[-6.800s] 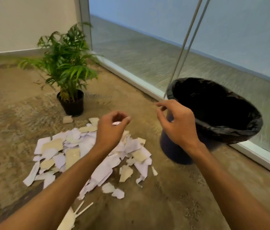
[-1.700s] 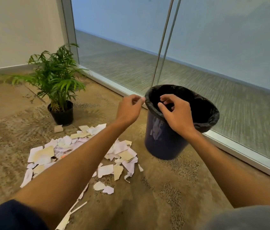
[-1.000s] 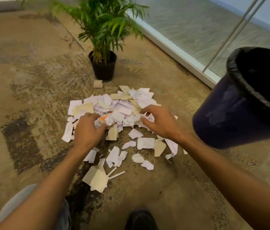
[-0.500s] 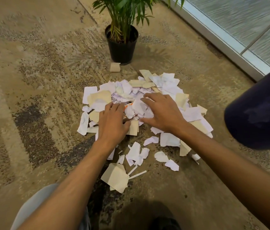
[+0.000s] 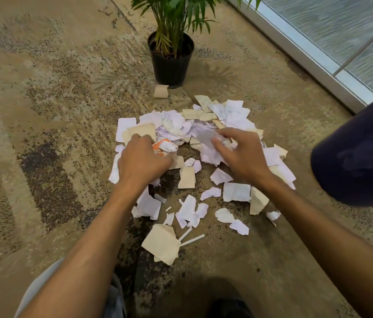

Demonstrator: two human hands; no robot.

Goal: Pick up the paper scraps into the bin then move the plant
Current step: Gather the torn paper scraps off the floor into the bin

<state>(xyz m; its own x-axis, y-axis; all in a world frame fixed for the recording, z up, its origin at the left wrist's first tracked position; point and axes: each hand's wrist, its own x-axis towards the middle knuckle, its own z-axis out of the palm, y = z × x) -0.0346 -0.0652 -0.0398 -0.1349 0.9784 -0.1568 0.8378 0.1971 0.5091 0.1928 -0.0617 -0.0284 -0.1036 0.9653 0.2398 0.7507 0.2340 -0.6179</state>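
Left hand (image 5: 143,160) is curled over a bunch of scraps at the near-left side of the paper pile (image 5: 194,134), fingers closed round them; a crumpled white-and-orange scrap (image 5: 163,146) sticks out just past the knuckles. Right hand (image 5: 241,154) is clawed into white scraps on the pile's right half, fingers bent and gathering, thumb tucked under a grey-white sheet. Both look mid-grab, not lifted yet.

Pile itself is still big: white and tan pieces heaped thick beyond the hands, w/ loose bits scattered on the near side, incl. a large tan piece (image 5: 162,245) and two thin white strips (image 5: 191,238) lying closest to the person. One small tan scrap (image 5: 161,91) sits alone past the pile, just beside the plant pot (image 5: 171,63).

Bin (image 5: 359,154) is right of the pile, only its dark blue side in view; can't see inside. Potted palm stands upright beyond the pile on the patterned carpet (image 5: 54,111), glass wall frame (image 5: 307,56) off to the pile's far right.

Progress, as I judge it: early. Most scraps remain on the floor, so many more handfuls to go, then the plant move, which looks not started.
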